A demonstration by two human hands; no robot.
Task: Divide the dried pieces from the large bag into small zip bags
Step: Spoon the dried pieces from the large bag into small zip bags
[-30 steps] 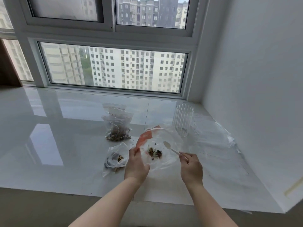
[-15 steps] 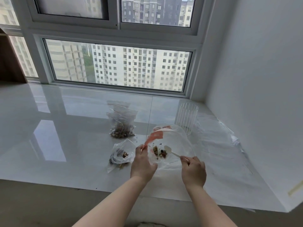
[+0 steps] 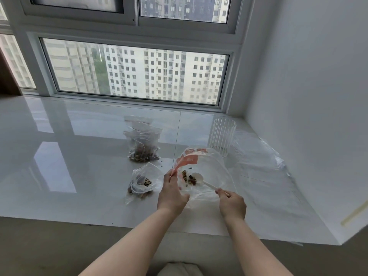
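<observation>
Here, the head view shows a glossy white window ledge that serves as the work surface. Near its front edge, right of centre, the left hand pinches the red-printed rim of the large bag and holds its mouth open. The right hand grips the handle of a white plastic spoon with curled fingers; the spoon's bowl is inside the bag, touching the small heap of dried pieces left there.

Just left of the left hand, a small bag lies on the ledge with its mouth loose and a portion of pieces inside. Further back, toward the window, a group of small zip bags stands upright with pieces in the bottom; whether they are sealed cannot be told. A clear ribbed cup stands toward the back right corner, beside a sheet of clear plastic film spread along the right edge.

The step in hand appears to be scooping: the spoon is positioned to gather the remaining pieces. Judging by the little left in the large bag, the task is well advanced. The next move calls for lifting a loaded spoon level, clearing the bag's rim, and carrying it left to the mouth of the open small bag. That bag is limp and unsupported, so its mouth may need to be held open.
</observation>
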